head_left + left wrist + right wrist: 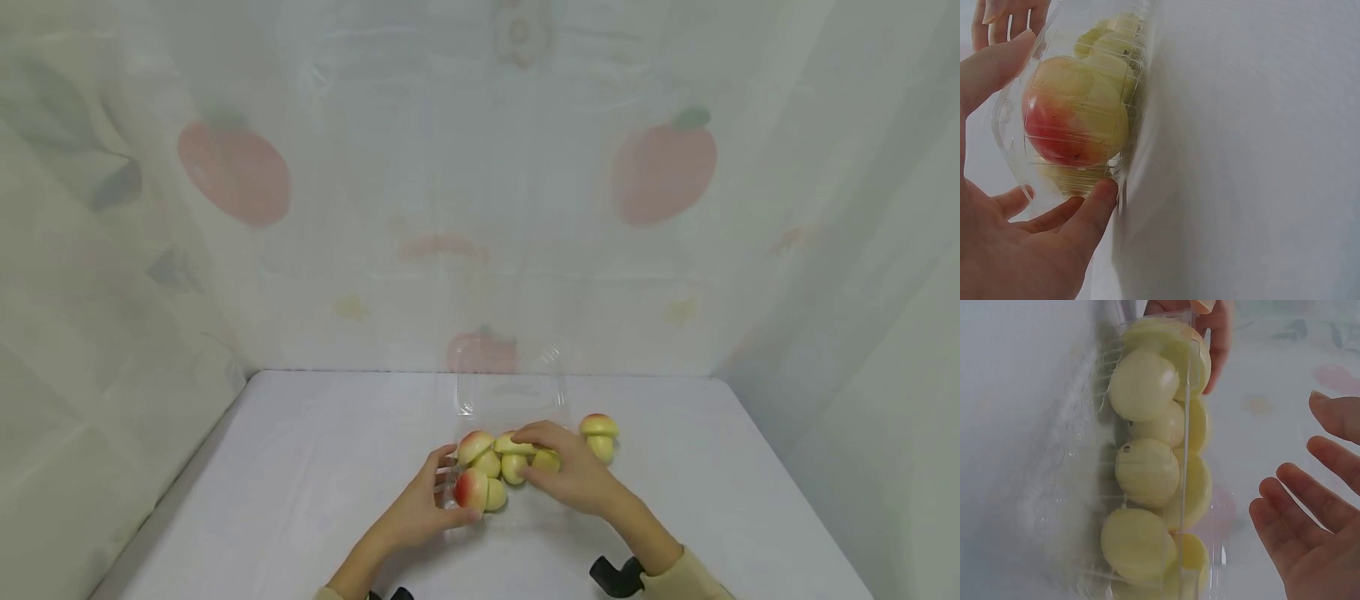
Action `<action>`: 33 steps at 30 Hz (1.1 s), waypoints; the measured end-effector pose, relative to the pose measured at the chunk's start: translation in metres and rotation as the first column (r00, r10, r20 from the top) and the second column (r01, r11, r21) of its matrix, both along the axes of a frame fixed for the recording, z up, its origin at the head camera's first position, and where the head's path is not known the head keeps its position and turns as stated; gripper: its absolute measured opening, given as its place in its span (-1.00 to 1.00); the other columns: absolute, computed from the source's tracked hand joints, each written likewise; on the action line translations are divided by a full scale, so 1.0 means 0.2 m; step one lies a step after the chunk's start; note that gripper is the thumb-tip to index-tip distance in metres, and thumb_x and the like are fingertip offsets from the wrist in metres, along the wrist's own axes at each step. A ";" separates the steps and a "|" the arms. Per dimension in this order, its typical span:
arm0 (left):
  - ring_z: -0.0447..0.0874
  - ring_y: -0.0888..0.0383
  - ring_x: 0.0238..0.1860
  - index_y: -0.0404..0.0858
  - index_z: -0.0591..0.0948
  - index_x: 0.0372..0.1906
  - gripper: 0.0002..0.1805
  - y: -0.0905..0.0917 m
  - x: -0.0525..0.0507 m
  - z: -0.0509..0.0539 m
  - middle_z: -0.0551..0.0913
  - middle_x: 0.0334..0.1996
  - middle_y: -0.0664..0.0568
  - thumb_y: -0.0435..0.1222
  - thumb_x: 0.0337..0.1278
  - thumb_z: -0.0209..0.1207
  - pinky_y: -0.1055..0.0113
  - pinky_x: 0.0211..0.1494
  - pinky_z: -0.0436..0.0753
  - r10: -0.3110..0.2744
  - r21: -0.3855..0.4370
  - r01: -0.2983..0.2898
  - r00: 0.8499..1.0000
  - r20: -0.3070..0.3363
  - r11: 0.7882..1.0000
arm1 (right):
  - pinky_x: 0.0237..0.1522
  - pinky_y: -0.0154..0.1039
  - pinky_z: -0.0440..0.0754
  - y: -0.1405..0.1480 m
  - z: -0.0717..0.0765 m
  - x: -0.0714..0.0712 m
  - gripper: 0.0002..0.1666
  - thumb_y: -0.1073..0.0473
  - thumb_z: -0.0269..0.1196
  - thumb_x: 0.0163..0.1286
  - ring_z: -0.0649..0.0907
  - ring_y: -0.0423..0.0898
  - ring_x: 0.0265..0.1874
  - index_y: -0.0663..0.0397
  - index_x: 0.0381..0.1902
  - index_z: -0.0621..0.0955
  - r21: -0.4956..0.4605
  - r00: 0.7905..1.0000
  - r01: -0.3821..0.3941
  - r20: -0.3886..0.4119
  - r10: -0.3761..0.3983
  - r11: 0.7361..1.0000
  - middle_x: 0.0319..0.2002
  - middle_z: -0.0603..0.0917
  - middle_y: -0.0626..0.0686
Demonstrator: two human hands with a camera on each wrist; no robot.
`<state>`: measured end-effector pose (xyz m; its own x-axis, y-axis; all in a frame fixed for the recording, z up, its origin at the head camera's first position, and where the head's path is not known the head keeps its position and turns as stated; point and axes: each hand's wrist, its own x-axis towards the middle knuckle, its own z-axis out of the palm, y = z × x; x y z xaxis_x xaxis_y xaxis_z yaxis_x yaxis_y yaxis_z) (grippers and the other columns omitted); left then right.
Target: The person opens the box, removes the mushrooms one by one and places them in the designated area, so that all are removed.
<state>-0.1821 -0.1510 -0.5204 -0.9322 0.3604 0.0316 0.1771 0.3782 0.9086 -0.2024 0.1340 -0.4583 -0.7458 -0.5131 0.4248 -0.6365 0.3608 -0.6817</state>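
Note:
My left hand (420, 507) holds the left side of a clear plastic box (1016, 134), its fingers along the outer wall and its thumb at the near side. Several mushroom-shaped pieces (471, 489), yellow with red-tinged caps, lie in the box; the right wrist view shows their pale round stems (1147, 472) through the wall. Above the box's right part is my right hand (573, 473). Its fingers (1297, 487) are spread and hold nothing. One more mushroom piece (599, 437) lies on the table just right of the box.
The box's clear lid (512, 398) stands raised at the back. A white table (337, 433) lies under everything, with pale printed curtains (450, 167) behind and at both sides. Black curved pieces (617, 577) show by both wrists.

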 end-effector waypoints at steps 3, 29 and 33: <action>0.37 -0.38 0.34 -0.19 0.08 0.55 0.12 0.00 0.00 0.00 0.31 0.38 -0.26 -0.01 0.03 0.52 -0.18 0.32 0.51 -0.001 -0.009 0.001 1.000 -0.005 1.000 | 0.17 -0.01 0.64 -0.02 0.00 0.00 -0.54 0.14 0.45 0.31 0.61 -0.05 0.16 -0.11 0.16 0.65 0.012 1.000 -0.008 0.027 0.008 1.000 0.16 0.66 -0.11; 0.35 -0.34 0.37 -0.19 0.04 0.58 0.12 -0.01 0.01 0.04 0.26 0.41 -0.24 -0.08 0.06 0.51 -0.13 0.35 0.50 -0.033 0.021 0.033 0.999 0.023 0.999 | 0.20 -0.10 0.62 -0.17 -0.10 -0.04 -0.57 0.21 0.44 0.30 0.64 -0.07 0.10 0.11 0.11 0.64 0.064 0.988 -0.139 0.079 0.134 0.988 0.08 0.68 -0.06; 0.33 -0.35 0.38 -0.20 0.03 0.58 0.13 -0.02 0.00 0.03 0.25 0.42 -0.24 -0.07 0.07 0.50 -0.12 0.35 0.51 -0.036 0.014 0.036 0.999 0.019 0.999 | 0.14 -0.04 0.63 -0.19 -0.13 -0.05 -0.56 0.27 0.44 0.27 0.64 0.08 0.01 0.19 0.10 0.63 0.031 0.982 -0.184 0.054 0.182 0.982 0.03 0.69 0.04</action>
